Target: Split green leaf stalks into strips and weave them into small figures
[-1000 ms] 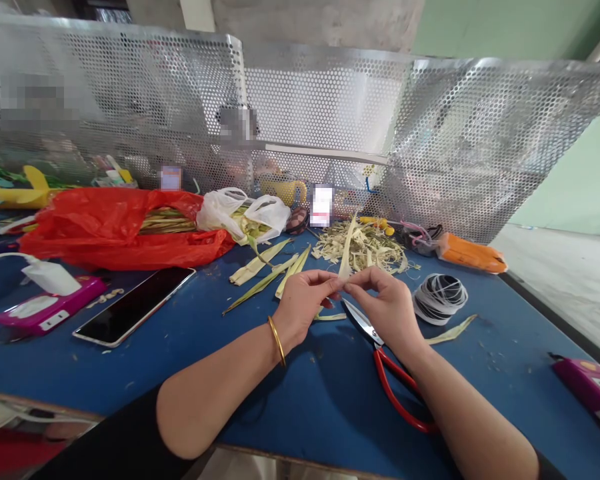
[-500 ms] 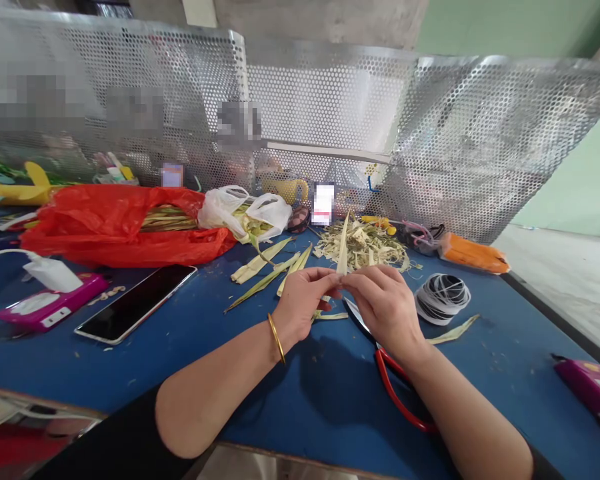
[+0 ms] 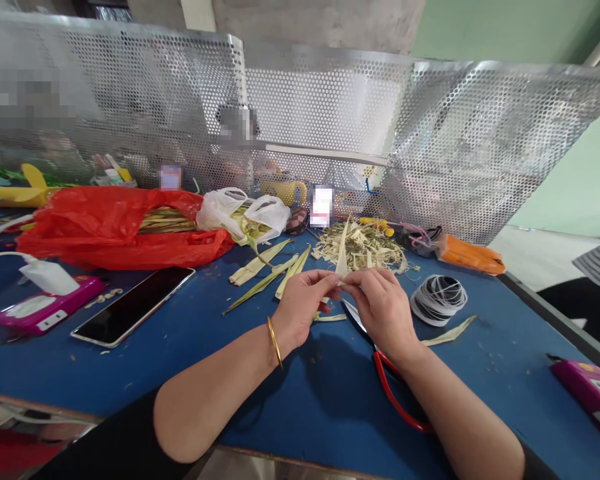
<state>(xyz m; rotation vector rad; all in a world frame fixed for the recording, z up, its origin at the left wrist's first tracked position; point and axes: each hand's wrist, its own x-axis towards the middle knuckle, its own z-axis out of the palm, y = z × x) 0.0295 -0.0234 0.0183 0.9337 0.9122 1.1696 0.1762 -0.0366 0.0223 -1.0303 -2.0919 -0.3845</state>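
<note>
Between my two hands a pale dried husk strip (image 3: 343, 257) stands upright, its pointed tip away from me. My left hand (image 3: 303, 300), with a gold bangle at the wrist, pinches its lower end between thumb and forefinger. From the other side my right hand (image 3: 383, 310) pinches the same end, its fingertips touching those of the left. Red-handled scissors (image 3: 387, 387) lie on the table, partly under my right hand and forearm. Several loose husk strips (image 3: 263, 263) lie beyond my left hand. A pile of shredded husk (image 3: 367, 247) is heaped behind the held strip.
A ball of black and white cord (image 3: 439, 300) sits right of my hands, near an orange packet (image 3: 470, 255). Leftward are a red plastic bag (image 3: 100, 233), a white bag (image 3: 273, 213), a phone (image 3: 135, 307) and a purple power strip (image 3: 53, 313). A perforated metal screen (image 3: 325, 93) borders the table's back.
My right fingers have shifted slightly and curled in closer at the strip's base. The view has moved a little, and a person in striped clothing now shows at the right edge.
</note>
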